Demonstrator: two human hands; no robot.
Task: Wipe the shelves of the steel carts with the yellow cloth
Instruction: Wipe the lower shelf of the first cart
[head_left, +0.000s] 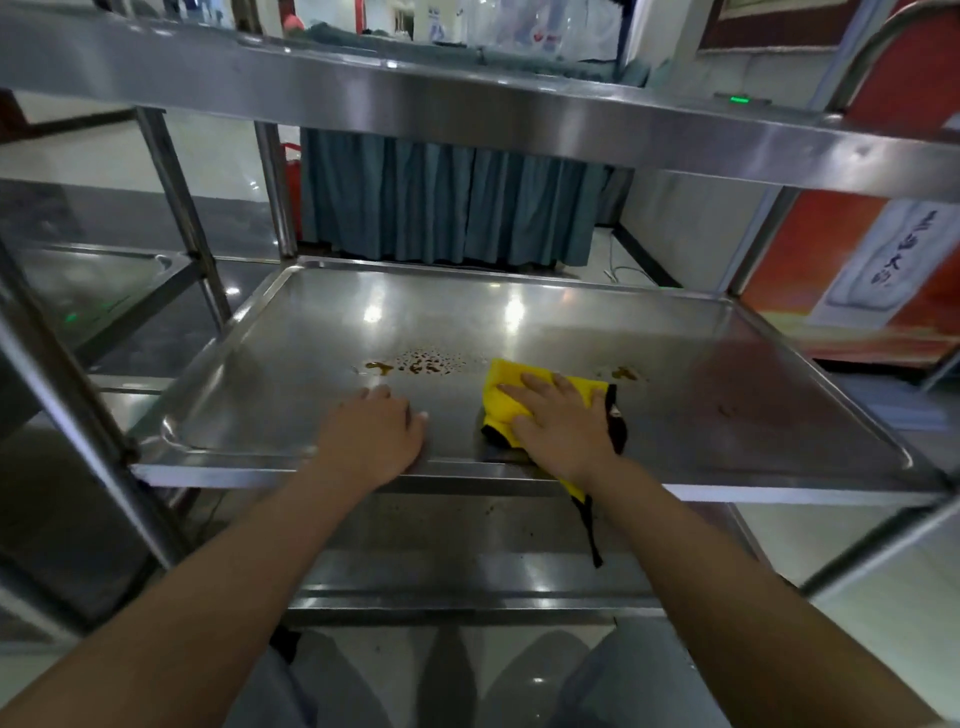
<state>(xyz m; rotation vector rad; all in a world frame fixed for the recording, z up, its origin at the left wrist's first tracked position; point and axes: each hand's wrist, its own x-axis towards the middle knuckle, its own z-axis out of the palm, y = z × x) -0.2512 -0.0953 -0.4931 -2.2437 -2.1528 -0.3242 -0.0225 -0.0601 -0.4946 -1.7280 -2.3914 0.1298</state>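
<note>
So the right hand (558, 421) is lying flat on the cloth (511, 400), fingers straight and a bit spread, pressing it onto the middle shelf (675, 364) near the front edge. The left hand (376, 428) is resting on that front edge with fingers loosely bent, holding nothing as far as I can tell, probably just steadying the cart. The cloth is sitting mostly under the palm, with yellow poking out ahead of the fingertips and a black-trimmed corner hanging over the shelf's front lip below the wrist. The brown spill (415, 364) is sitting just beyond and to the left of the cloth, not touching it yet, and a smaller spot (623, 373) is sitting just off to the right of the fingers. If I were doing this I'd be keeping the palm flat and pushing forward-left through the droplets in one pass, then pulling back toward the edge, so the mess is getting gathered instead of smeared around. I'd also be tucking that dangling corner in so it isn't dragging. The lower shelf (467, 530) is looking speckled too, so that one's likely waiting its turn.
</note>
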